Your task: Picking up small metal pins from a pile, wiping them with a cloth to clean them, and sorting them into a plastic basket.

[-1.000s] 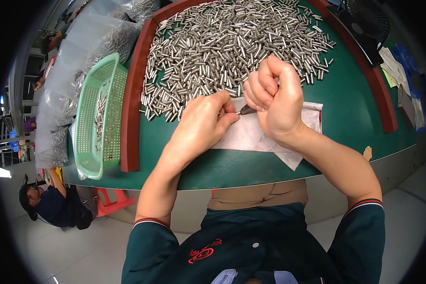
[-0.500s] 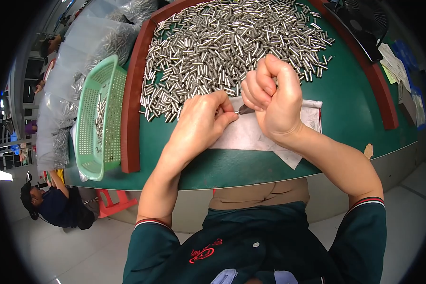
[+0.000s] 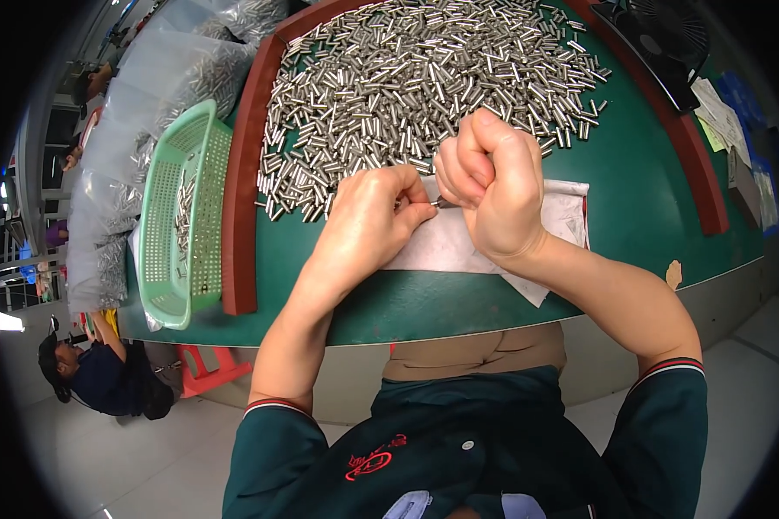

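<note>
My left hand point(image 3: 368, 212) is closed in a pinch, thumb against index finger, on a small metal pin whose body is almost wholly hidden by the fingers. Close beside it, my right hand point(image 3: 493, 186) makes a fist around a dark, pointed hand tool point(image 3: 442, 203). Only the tool's tip shows, reaching toward the left thumb; its handle is out of sight in the fist. Both hands are over a whitish cloth point(image 3: 446, 251) on the green tabletop point(image 3: 407, 307). Beyond them spreads a large heap of short steel pins point(image 3: 424, 86).
Red-brown rails point(image 3: 241, 216) border the work area left and right. Outside the left rail stand a green plastic basket point(image 3: 206, 259) holding some pins and several clear bags point(image 3: 104, 173) of pins. A black fan point(image 3: 666, 39) is at far right. Another person point(image 3: 104, 376) sits at lower left.
My right fist has shifted slightly left and closer to my left hand, so less of the tool shows. The left hand has barely moved.
</note>
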{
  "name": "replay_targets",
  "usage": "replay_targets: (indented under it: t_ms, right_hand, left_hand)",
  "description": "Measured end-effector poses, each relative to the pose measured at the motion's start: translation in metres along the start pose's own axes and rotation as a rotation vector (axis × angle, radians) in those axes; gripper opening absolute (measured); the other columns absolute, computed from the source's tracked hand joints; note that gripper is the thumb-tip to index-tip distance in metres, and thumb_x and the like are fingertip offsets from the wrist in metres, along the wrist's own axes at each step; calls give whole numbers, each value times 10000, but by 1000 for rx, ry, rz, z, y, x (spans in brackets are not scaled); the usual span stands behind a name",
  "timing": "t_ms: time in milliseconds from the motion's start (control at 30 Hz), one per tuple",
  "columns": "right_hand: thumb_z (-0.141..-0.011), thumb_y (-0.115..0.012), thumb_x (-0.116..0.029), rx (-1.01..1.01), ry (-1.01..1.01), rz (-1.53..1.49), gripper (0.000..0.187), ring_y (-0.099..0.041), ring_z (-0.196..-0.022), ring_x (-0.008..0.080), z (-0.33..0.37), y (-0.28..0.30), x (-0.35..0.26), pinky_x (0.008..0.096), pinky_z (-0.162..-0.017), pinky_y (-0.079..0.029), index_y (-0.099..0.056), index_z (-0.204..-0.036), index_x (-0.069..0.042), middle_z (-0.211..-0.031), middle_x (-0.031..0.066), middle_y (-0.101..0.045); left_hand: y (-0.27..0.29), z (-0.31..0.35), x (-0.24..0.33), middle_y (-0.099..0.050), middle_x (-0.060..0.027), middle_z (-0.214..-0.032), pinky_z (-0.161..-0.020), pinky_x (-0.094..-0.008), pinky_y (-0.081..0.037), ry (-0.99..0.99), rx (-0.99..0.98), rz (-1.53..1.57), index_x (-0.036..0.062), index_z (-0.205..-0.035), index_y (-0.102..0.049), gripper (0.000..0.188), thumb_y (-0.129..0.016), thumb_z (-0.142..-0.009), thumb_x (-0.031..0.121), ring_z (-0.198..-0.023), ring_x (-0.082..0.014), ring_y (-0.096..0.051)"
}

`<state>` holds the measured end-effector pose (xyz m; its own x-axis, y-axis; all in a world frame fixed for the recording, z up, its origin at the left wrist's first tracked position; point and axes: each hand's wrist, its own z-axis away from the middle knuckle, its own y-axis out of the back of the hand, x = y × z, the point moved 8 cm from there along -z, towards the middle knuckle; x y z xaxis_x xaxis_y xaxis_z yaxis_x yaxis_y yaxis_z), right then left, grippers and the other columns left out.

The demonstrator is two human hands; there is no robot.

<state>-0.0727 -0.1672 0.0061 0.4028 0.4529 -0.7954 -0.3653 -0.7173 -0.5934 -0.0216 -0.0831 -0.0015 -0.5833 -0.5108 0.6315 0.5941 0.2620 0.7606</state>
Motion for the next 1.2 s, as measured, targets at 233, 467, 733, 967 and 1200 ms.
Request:
replay_targets:
  t_ms: [233, 467, 733, 967, 1200]
  right_hand:
    - [-828, -372, -152, -31, 18, 29, 338, -263, -441, 61, 0, 2, 1, 231, -402, -223, -322, -510, -49, -478, -15, -325]
    - [-834, -345, -183, 8, -88, -39, 352, -253, -383, 66, -4, 5, 6, 223, -355, -187, -271, -502, -91, -439, -9, -290]
    - [-829, -329, -196, -8, -92, -28, 348, -204, -362, 71, -5, 0, 6, 232, -346, -163, -253, -503, -101, -406, -11, -257]
    - [-834, -330, -204, -14, -101, -39, 363, -196, -355, 77, -6, 1, 5, 239, -344, -163, -247, -494, -106, -397, -8, -254]
    - [-835, -333, -211, -15, -113, -44, 366, -185, -353, 77, -6, -1, 5, 238, -345, -159, -244, -494, -112, -396, -10, -254]
  left_hand:
    - [4, -2, 7, -552, -132, -564, -531, -347, -432, -80, 69, 11, -10, -648, -546, 135, -647, -648, 80, -539, -269, -561]
    - [14, -3, -14, -518, -4, -684, -448, -170, -277, 48, -122, 813, 57, -781, -516, 119, -561, -813, 163, -512, -26, -359]
    - [1, -10, -18, -544, -31, -750, -428, -139, -265, 86, -302, 1613, 19, -944, -514, 137, -508, -849, 118, -465, -13, -309]
    - [2, -11, -21, -577, -68, -803, -430, -139, -279, 110, -281, 1635, -9, -999, -501, 188, -504, -844, 98, -474, -12, -326]
    - [1, -10, -24, -572, -82, -802, -436, -161, -300, 147, -267, 1618, -4, -989, -500, 205, -500, -849, 147, -495, -29, -347]
